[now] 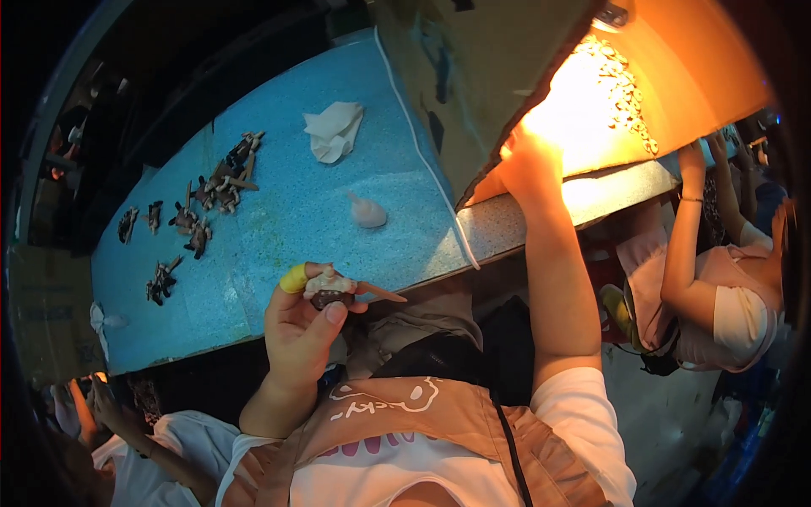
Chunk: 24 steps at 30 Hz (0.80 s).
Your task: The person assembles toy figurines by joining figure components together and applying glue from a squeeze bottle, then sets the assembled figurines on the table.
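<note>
My left hand [296, 342], with a yellow cover on one finger, is closed around a small figurine [328, 289] near the table's front edge. The figurine has a cream upper part and a dark brown lower part, and a flat, pointed brown piece [382, 292] sticks out from it to the right. My right hand [534, 165] reaches past a cardboard flap [473, 93] into a brightly lit cardboard enclosure [693, 68]. Glare and the flap hide its fingers. Beyond it lie many small pieces [623, 89], partly washed out by the light.
Several small brown figurines [221, 188] lie on the blue table [279, 220] at left. A crumpled white tissue [333, 131], a small pale pouch-like thing [367, 211] and a white cord [420, 144] are farther right. Other people sit at far right [718, 296] and lower left [160, 456].
</note>
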Each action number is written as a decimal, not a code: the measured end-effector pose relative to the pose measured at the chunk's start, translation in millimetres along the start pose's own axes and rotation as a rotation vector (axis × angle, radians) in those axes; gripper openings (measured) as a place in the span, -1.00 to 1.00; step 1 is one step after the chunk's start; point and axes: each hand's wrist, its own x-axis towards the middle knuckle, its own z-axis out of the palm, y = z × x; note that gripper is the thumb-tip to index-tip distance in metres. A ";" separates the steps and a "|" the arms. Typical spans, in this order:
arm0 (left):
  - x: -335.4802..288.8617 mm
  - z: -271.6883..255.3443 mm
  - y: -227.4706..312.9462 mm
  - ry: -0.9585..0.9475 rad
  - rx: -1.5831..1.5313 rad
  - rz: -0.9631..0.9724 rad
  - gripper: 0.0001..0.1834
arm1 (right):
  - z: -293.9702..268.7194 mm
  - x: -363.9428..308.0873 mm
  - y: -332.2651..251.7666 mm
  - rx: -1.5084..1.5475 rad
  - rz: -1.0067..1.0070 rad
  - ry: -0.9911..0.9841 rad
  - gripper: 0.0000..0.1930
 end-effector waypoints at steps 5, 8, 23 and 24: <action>-0.3 0.4 6.3 -0.066 0.033 -0.122 -0.58 | -23.6 -44.3 -24.4 0.954 0.018 0.129 -0.89; 5.0 9.2 6.0 -0.086 0.038 -0.158 -0.58 | -40.4 -92.9 -50.5 1.358 0.029 0.070 -0.82; -5.3 -3.5 10.5 -0.194 0.522 0.047 -0.65 | -41.4 -129.7 -111.1 1.086 -0.175 -0.168 -0.79; -5.3 -3.2 10.9 -0.187 0.528 0.036 -0.65 | -39.7 -130.2 -111.4 1.058 -0.208 -0.135 -0.80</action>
